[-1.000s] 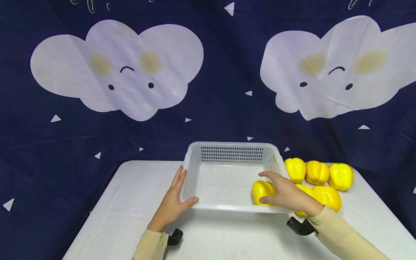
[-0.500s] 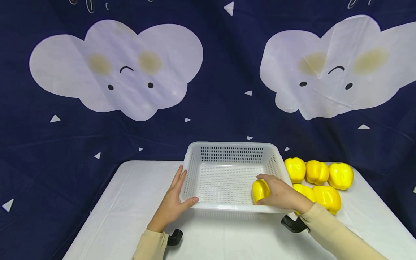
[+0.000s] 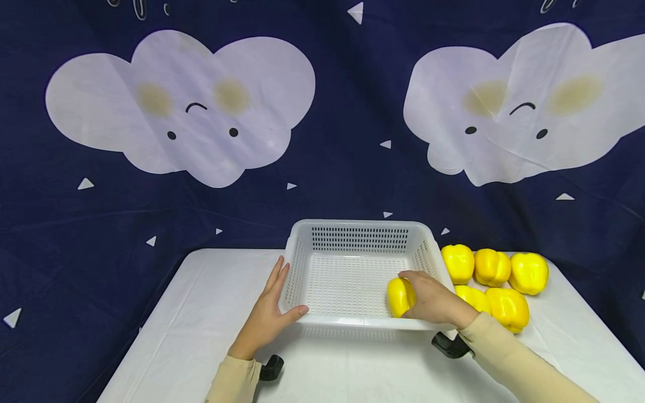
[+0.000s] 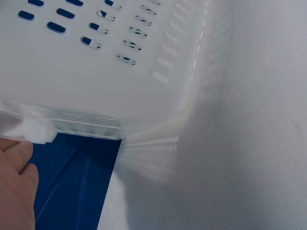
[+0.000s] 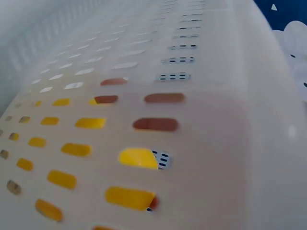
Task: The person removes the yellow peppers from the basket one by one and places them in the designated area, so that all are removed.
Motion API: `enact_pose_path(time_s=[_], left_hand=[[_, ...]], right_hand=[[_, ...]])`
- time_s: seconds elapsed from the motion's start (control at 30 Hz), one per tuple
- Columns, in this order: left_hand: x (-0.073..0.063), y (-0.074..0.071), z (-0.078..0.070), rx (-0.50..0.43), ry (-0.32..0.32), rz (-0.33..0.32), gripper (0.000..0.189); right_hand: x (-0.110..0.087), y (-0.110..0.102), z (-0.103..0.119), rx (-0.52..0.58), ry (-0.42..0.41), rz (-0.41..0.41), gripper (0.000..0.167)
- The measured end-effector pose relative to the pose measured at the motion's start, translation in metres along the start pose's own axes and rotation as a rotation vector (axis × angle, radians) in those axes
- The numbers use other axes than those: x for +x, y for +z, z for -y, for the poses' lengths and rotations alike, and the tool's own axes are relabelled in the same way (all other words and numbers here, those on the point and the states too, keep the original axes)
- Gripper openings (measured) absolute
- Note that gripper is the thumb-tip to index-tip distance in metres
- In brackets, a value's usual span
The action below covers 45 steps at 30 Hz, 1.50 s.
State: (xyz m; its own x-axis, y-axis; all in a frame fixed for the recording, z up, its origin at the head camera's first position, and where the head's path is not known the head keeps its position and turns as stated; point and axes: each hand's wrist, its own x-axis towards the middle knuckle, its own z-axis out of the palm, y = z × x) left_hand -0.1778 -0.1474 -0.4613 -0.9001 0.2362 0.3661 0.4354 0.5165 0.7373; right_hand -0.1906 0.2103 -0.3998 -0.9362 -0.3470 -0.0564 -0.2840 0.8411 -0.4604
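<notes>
A white slotted plastic basket (image 3: 342, 321) stands on the table in the head view. Along its left side lie the straight fingers of my left hand (image 3: 266, 318), the thumb on the front rim at the corner. The left wrist view has the basket's outer wall (image 4: 96, 91) close up, with the fingers (image 4: 17, 167) at the lower left. Inside the basket's front right corner, my right hand (image 3: 434, 299) grips a yellow bell pepper (image 3: 399, 298) between thumb and fingers. Through the slots of the wall in the right wrist view, patches of the pepper (image 5: 136, 157) show.
Several more yellow bell peppers (image 3: 529, 273) sit in two rows on the table, right of the basket. A white cloth covers the table (image 3: 211, 285). Behind it hangs a dark blue curtain (image 3: 353, 168) with clouds. Black wrist mounts (image 3: 450, 345) show below the hands.
My right hand has moved slightly left with the bell pepper, its fingers closing further around it. The left hand and the basket have stayed in place.
</notes>
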Motion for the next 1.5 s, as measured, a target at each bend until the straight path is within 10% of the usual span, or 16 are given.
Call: enact_pose_path(time_s=[1.5], left_hand=[[0.0002,-0.0001,-0.0005,-0.006,0.003,0.003,0.098]], right_hand=[[0.0097,0.0075,-0.0026,-0.014,-0.014,0.026,0.084]])
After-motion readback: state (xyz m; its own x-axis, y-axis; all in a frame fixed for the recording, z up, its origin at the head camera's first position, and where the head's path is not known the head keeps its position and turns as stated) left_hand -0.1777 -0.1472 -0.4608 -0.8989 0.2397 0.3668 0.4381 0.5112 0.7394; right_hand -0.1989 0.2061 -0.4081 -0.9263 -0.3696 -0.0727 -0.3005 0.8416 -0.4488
